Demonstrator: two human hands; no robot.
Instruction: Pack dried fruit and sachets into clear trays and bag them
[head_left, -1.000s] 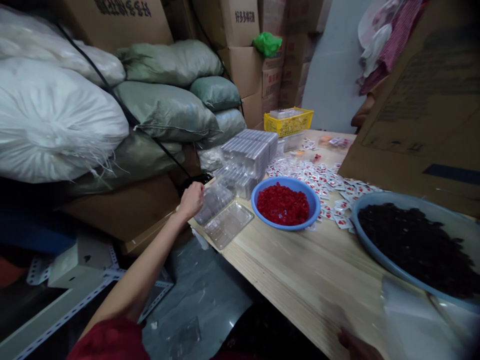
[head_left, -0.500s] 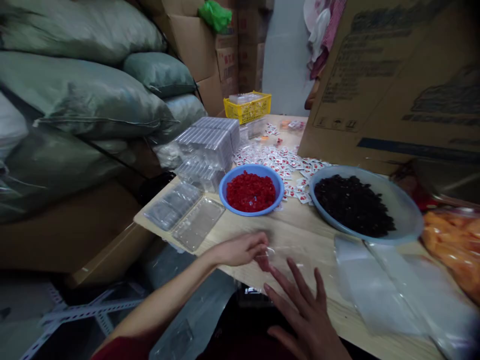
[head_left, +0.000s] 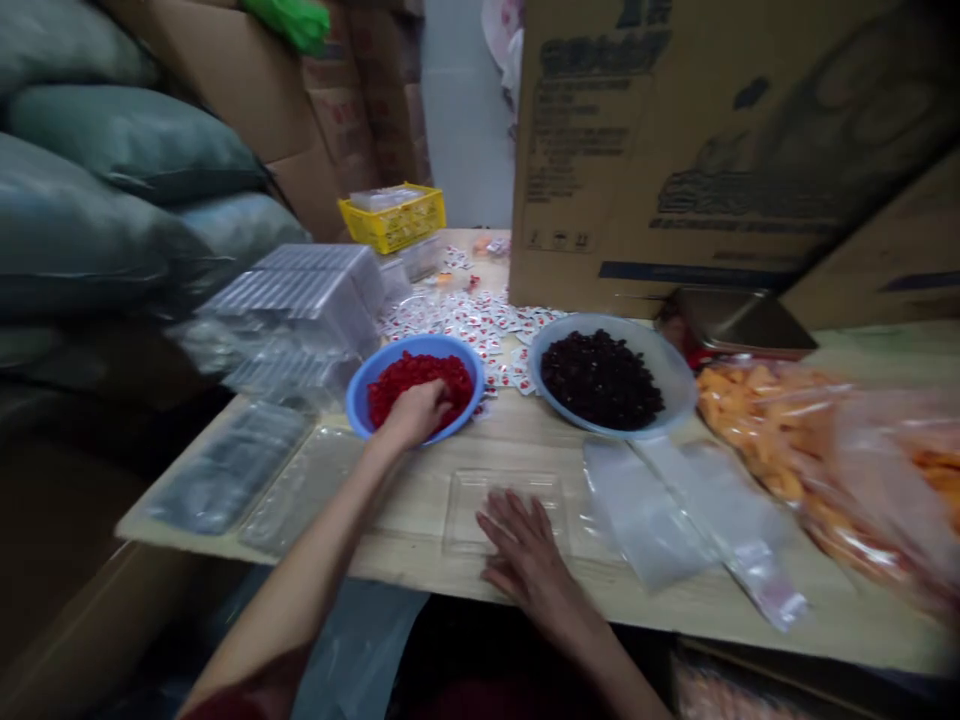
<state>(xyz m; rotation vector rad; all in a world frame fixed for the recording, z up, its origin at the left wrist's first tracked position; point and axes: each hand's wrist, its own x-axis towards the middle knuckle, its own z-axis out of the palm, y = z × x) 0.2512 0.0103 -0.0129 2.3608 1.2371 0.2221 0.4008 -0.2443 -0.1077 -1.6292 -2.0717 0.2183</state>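
Hands are well apart here. The right hand lies flat on a thin clear plastic tray on the desk; it's light and flimsy, so take it by the rim. The left hand is down in the red candied bits in a blue bowl, can't tell if it's gripping any. They look soft and sticky. Dark dried fruit sits farther back.

The only view rides on the person's head, just above the near edge of the wooden bench, facing forward and down across it from close in, toward the yellow plastic crate at the bench's far end.
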